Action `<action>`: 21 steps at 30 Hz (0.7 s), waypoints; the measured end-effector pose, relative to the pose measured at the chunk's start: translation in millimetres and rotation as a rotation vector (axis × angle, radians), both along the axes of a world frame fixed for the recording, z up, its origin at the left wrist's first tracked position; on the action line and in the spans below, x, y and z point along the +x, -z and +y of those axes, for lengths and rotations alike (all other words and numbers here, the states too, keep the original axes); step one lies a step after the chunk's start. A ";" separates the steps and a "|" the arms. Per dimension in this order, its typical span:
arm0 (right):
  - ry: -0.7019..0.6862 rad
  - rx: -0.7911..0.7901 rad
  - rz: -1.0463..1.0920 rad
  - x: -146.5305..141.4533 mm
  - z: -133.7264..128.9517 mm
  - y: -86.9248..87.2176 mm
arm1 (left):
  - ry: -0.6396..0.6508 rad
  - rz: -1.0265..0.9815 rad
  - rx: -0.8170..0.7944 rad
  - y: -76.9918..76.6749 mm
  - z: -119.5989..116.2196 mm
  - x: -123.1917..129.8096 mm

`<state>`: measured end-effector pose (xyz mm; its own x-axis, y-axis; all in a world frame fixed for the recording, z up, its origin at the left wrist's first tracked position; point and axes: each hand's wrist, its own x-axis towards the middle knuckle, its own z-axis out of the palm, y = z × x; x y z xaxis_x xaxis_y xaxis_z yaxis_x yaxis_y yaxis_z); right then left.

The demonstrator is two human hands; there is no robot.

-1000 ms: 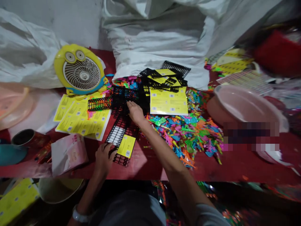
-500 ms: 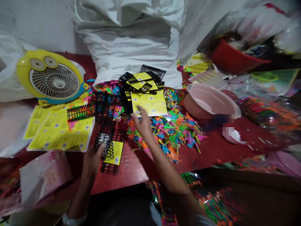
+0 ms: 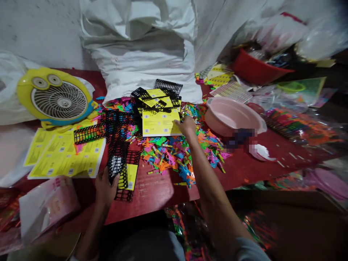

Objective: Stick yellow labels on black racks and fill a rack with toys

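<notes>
My left hand (image 3: 106,187) is closed around the near end of a black plastic lattice rack (image 3: 117,159), the thumb lying along its right side. Beneath it sits another black rack with a yellow card (image 3: 131,177) in it. My right hand (image 3: 187,127) is at the right edge of a yellow printed sheet (image 3: 160,123), over a heap of small colourful plastic pieces (image 3: 163,154). Its thumb points left across the sheet, and the other fingers look curled, their tips hidden. Behind the sheet, more black racks with yellow cards (image 3: 156,98) are piled up.
A yellow fan (image 3: 63,103) stands at the left, behind yellow printed sheets (image 3: 65,159). To the right are a pink basin (image 3: 235,116), a small white-and-pink container (image 3: 262,151) and bagged colourful pieces (image 3: 307,127). White sacks (image 3: 146,69) line the back of the red table (image 3: 152,195).
My right hand has moved right, from the sheet's front left corner to its right edge. My left hand remains on the rack. The whole view has shifted slightly.
</notes>
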<state>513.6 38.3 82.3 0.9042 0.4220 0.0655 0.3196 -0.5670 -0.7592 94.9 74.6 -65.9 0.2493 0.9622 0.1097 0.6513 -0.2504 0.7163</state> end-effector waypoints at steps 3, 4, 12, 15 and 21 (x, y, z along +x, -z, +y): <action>0.022 0.155 0.198 -3.3 -0.4 -4.7 | -0.021 -0.010 0.031 7.9 -4.7 0.2; 0.016 0.203 0.247 -2.7 0.2 -8.8 | -0.020 -0.018 0.040 9.5 -5.0 -0.3; -0.092 0.678 0.460 -3.1 -10.5 -76.6 | 0.016 -0.266 -0.051 -15.7 -6.3 1.6; -0.325 0.825 0.598 -43.0 -44.7 -78.4 | 0.078 -0.537 -0.345 -44.3 -18.3 14.9; -0.512 0.556 0.778 -155.4 -135.7 -4.9 | 0.234 -1.246 -1.231 -85.9 -24.0 37.0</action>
